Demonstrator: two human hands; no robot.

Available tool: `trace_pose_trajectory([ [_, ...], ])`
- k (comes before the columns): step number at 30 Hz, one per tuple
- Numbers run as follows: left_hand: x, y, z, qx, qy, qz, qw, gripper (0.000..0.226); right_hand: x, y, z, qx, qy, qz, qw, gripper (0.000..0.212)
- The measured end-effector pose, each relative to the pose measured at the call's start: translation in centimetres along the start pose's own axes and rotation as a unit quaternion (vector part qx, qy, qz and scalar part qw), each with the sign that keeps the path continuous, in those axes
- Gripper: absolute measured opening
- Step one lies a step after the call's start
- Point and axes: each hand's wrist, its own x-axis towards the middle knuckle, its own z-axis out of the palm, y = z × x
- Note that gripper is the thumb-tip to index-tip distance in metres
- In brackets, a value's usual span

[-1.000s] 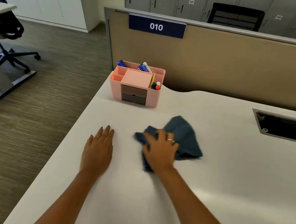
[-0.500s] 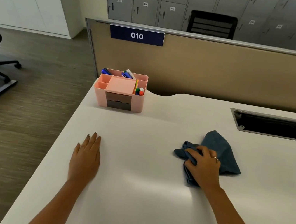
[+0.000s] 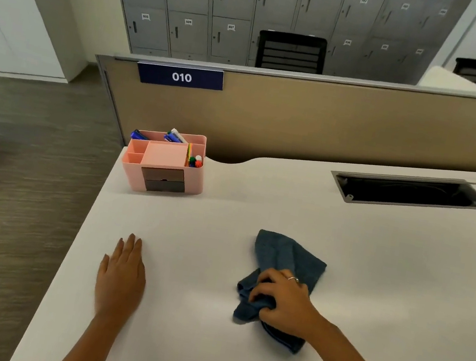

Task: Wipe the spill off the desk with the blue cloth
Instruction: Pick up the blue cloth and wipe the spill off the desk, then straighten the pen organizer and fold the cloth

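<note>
The blue cloth (image 3: 282, 257) lies crumpled on the white desk (image 3: 383, 297), a little right of centre. My right hand (image 3: 282, 304) presses down on its near end with the fingers curled into the fabric. My left hand (image 3: 121, 275) rests flat on the desk near the left edge, palm down, holding nothing. I cannot make out any spill on the desk surface.
A pink desk organiser (image 3: 165, 162) with pens stands at the far left corner. A dark cable slot (image 3: 412, 192) is cut into the desk at the far right. A beige partition (image 3: 333, 123) closes off the back. The desk's left edge drops to the floor.
My right hand has slid the cloth to the right and then back toward me, bunching it under curled fingers. My left hand stays flat in the same spot.
</note>
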Motion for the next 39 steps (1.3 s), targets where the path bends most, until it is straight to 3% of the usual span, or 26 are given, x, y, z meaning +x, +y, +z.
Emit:
trace_pose_trajectory([
  [4, 0.0, 0.3, -0.2, -0.037, 0.017, -0.014, 0.999, 0.043, 1.4, -1.8, -3.1, 0.019, -0.163, 0.059, 0.985, 0.015],
  [8, 2.5, -0.4, -2.3, -0.108, 0.039, -0.025, 0.993, 0.035, 5.9, -3.8, -7.2, 0.016, -0.266, 0.092, 0.959, 0.042],
  [14, 12.7, -1.7, -8.8, -0.172, 0.098, -0.147, 0.969, 0.029, 15.8, -7.9, -12.3, 0.055, -0.072, 0.124, 0.988, 0.042],
  [18, 19.7, -2.3, -11.0, -0.219, 0.024, -0.163, 0.962, 0.036, 23.4, -9.4, -13.4, 0.184, 0.049, 0.163, 0.968, 0.042],
  [22, 24.9, -3.7, -9.0, -0.218, -0.124, -0.182, 0.951, 0.043, 28.9, -10.1, -12.0, 0.297, 0.047, 0.213, 0.930, 0.039],
  [25, 25.5, -2.5, -8.2, -0.304, -0.154, -0.194, 0.920, 0.033, 31.3, -10.1, -10.7, 0.323, 0.023, 0.216, 0.921, 0.037],
  [33, 25.9, 0.4, -8.7, -0.157, -0.069, -0.185, 0.968, 0.022, 33.2, -9.4, -10.2, 0.253, 0.059, 0.173, 0.950, 0.022],
  [39, 24.3, 6.3, -9.6, -0.157, -0.021, -0.108, 0.981, 0.025, 30.1, -5.4, -14.2, 0.258, 0.092, 0.172, 0.946, 0.017],
])
